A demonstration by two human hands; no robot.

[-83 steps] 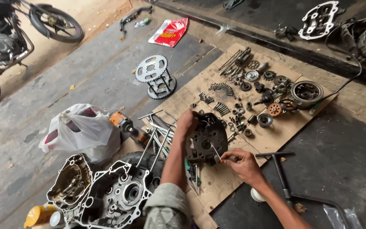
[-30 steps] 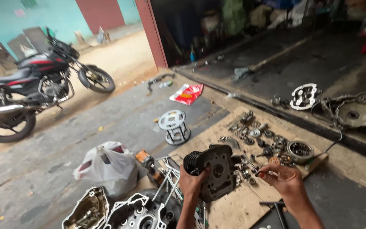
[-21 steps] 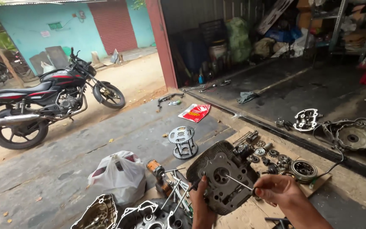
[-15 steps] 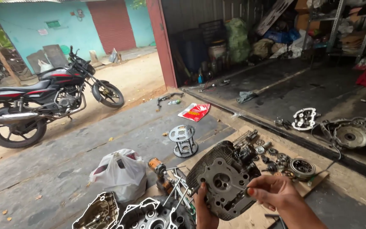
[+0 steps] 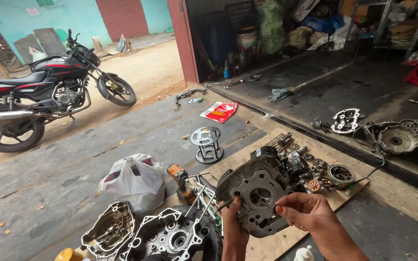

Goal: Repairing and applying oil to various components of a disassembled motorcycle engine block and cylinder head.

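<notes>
— Holding up the engine part (image 5: 262, 193) now, is he?

— Yes, the dark metal engine part is lifted off the ground in front of the camera, flat holed face towards us. The left hand (image 5: 233, 227) comes up from below, its grip wrapped round the lower left edge. The right hand (image 5: 306, 212) sits at the right edge, thumb and forefinger pinched on a thin metal pin (image 5: 267, 205) that points at the middle hole.

— What's underneath?

— A sheet of cardboard (image 5: 272, 241) on the concrete floor, strewn with gears and small parts (image 5: 310, 166). Two engine case halves (image 5: 156, 234) lie at lower left, pale gaskets round their rims.

— Any packages?

— A white plastic bag (image 5: 134, 181), bulging, knotted at the top, dark red showing through, sits on the floor just left of the cardboard. Further back, near the doorway, a flat red packet (image 5: 219, 111) with a white patch lies on the ground. A yellow container (image 5: 68, 254) peeks in at the bottom edge, and a white bottle top (image 5: 306, 253) by the right wrist.

— Signs?

— On the turquoise wall far left, a small pale rectangular notice (image 5: 33, 10) with red markings, too small to read. A red roller shutter (image 5: 122, 17) beside it.

— And the bike?

— A black and red motorcycle (image 5: 44, 101) stands on the sandy ground, well apart from the hands. Two sprockets (image 5: 206, 145) lie stacked on the floor between.
</notes>
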